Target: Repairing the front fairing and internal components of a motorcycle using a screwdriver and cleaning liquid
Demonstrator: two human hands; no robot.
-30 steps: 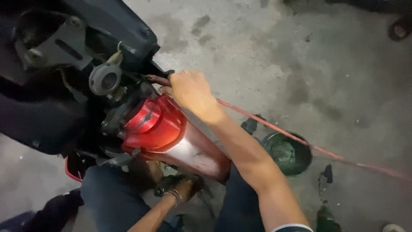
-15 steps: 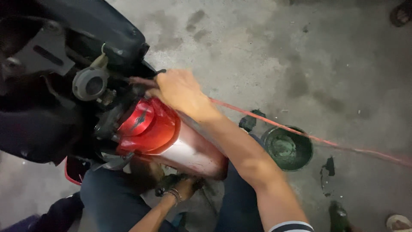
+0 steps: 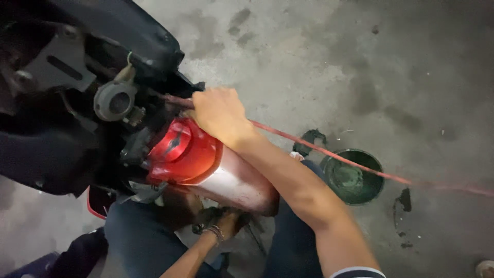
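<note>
The right hand [image 3: 220, 114] has moved a little lower on the motorbike [image 3: 77, 118], fingers clamped on the red hose [image 3: 329, 154] beside the red tail light [image 3: 182, 149]. The left hand [image 3: 226, 221] (1 wrist bracelet) works underneath; its fingers I cannot tell. The hose could slip out if pulled.

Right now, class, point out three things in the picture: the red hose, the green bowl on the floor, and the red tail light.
red hose [image 3: 329, 154], head view, the stretch crossing the floor.
green bowl [image 3: 353, 180], head view, its inner bottom.
red tail light [image 3: 185, 149], head view, the lens's upper face.
</note>
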